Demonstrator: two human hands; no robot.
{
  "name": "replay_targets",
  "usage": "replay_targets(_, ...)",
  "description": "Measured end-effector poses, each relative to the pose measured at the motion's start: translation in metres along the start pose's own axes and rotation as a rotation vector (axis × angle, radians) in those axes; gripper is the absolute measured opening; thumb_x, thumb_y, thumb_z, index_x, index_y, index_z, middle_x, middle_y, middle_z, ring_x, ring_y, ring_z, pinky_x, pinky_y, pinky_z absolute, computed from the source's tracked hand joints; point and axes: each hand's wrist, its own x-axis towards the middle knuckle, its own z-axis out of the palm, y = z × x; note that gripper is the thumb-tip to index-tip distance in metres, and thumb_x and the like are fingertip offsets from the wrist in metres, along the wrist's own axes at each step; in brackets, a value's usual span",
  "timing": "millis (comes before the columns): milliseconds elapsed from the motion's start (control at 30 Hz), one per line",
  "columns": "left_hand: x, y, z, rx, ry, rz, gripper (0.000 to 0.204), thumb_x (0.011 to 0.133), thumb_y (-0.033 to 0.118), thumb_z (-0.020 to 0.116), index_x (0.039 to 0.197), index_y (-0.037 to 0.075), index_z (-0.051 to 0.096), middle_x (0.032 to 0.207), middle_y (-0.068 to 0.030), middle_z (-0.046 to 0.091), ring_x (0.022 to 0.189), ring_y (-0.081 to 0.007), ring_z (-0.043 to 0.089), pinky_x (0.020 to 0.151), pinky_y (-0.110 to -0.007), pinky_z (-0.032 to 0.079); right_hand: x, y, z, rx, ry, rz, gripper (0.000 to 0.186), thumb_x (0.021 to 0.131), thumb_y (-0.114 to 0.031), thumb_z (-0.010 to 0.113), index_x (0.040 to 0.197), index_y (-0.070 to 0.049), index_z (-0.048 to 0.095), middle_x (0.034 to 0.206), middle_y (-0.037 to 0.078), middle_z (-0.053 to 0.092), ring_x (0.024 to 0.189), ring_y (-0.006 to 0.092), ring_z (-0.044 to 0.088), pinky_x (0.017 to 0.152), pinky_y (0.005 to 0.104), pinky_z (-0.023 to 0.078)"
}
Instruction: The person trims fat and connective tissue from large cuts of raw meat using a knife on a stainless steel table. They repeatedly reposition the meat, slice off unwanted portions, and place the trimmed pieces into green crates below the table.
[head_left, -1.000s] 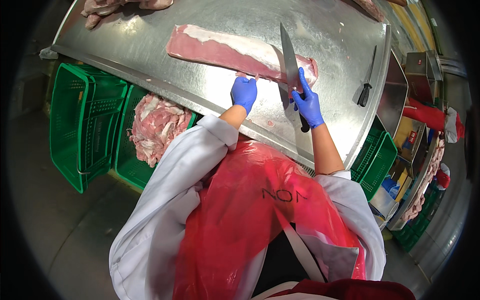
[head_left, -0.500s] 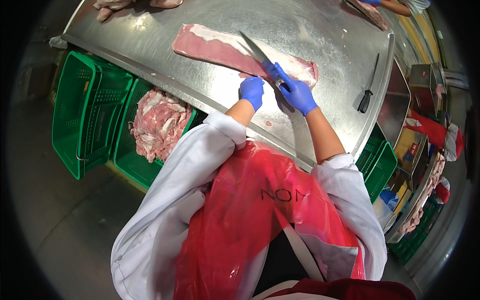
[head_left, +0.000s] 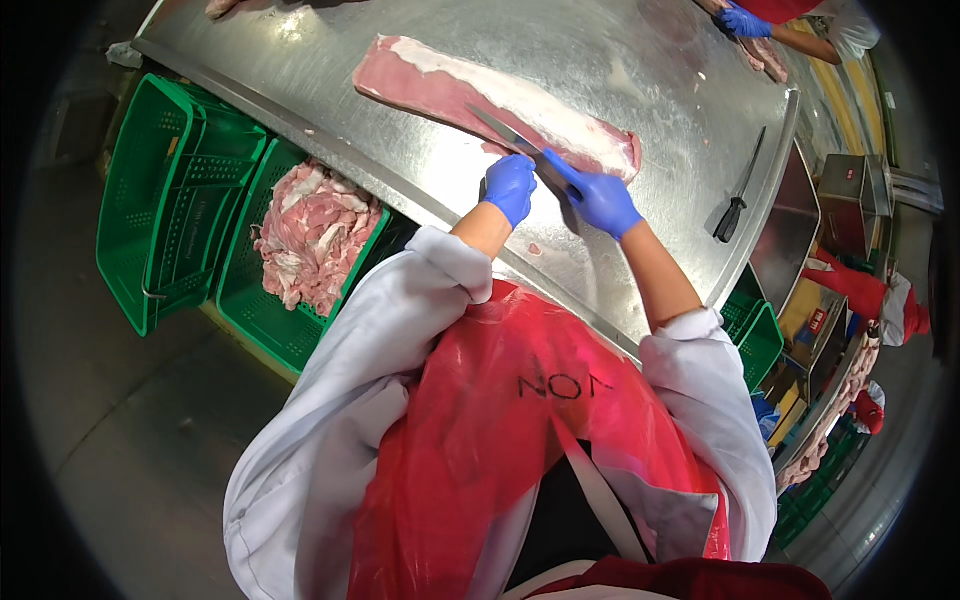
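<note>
Open lane on surface [head_left: 685,165] between meat slab [head_left: 500,105] and black-handled tool [head_left: 732,214]; knife blade [head_left: 506,131] over slab's near edge obstructs approach there.

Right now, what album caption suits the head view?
Knife in the gloved right hand, curled left hand close by, over a steel table.

Brightly lit steel worktable [head_left: 690,150] before you; dark grey floor [head_left: 150,440] to your left, paler grey floor [head_left: 850,520] far right.

curled left fingers [head_left: 516,170] near right fingers [head_left: 563,167]
</note>
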Motion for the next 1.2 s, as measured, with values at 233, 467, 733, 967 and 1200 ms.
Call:
replay_targets(233, 0.002, 0.003, -0.019, -0.168, -0.223, -0.03, 0.011, 0.094, 0.003, 0.059, 0.085, 0.008, 0.063, 0.075, -0.0007, 0.054, 0.054, -0.0113, 0.043, 0.049, -0.027, 0.033, 0.011, -0.01, -0.004, 0.13, -0.088, 0.057, 0.083, 0.091, -0.013, 0.063, 0.162, -0.037, 0.027, 0.091, 0.021, 0.071, 0.077, 0.0425, 0.068, 0.07, 0.0497, 0.054)
replay_targets(467, -0.036, 0.035, 0.01, -0.238, -0.345, -0.051, 0.015, 0.097, 0.006, 0.056, 0.083, 0.01, 0.059, 0.075, 0.0001, 0.05, 0.059, -0.01, 0.041, 0.053, -0.025, 0.033, 0.065, -0.025, 0.035, 0.294, 0.084, 0.069, 0.086, 0.09, -0.015, 0.064, 0.163, -0.038, 0.024, 0.088, 0.024, 0.071, 0.078, 0.0447, 0.069, 0.071, 0.0532, 0.052)
replay_targets(733, -0.054, 0.053, 0.022, -0.111, -0.484, 0.249, 0.018, 0.096, 0.005, 0.056, 0.08, 0.011, 0.053, 0.078, 0.0003, 0.048, 0.063, -0.0091, 0.044, 0.056, -0.025, 0.037, 0.043, -0.022, 0.056, 0.51, 0.13, -0.014, 0.07, 0.094, -0.015, 0.062, 0.159, -0.017, 0.037, 0.108, 0.023, 0.073, 0.091, 0.04, 0.073, 0.083, 0.0445, 0.056)
replay_targets(967, -0.064, 0.082, 0.052, -0.291, -0.77, 0.113, 0.008, 0.095, 0.002, 0.058, 0.09, 0.006, 0.054, 0.082, -0.0005, 0.048, 0.063, -0.0093, 0.048, 0.055, -0.023, 0.039, 0.144, -0.075, 0.039, 0.47, 0.26, 0.009, 0.075, 0.09, -0.015, 0.071, 0.159, -0.015, 0.041, 0.121, 0.012, 0.073, 0.083, 0.0146, 0.062, 0.082, 0.0273, 0.053)
replay_targets(1200, -0.106, 0.141, 0.085, -0.497, -0.511, -0.153, 0.009, 0.095, 0.004, 0.06, 0.087, 0.004, 0.056, 0.081, -0.0018, 0.053, 0.062, -0.0091, 0.047, 0.054, -0.022, 0.036, 0.121, -0.074, 0.061, 0.381, 0.213, -0.014, 0.081, 0.092, -0.008, 0.066, 0.163, -0.019, 0.03, 0.111, 0.012, 0.072, 0.079, 0.0162, 0.063, 0.073, 0.0292, 0.053)
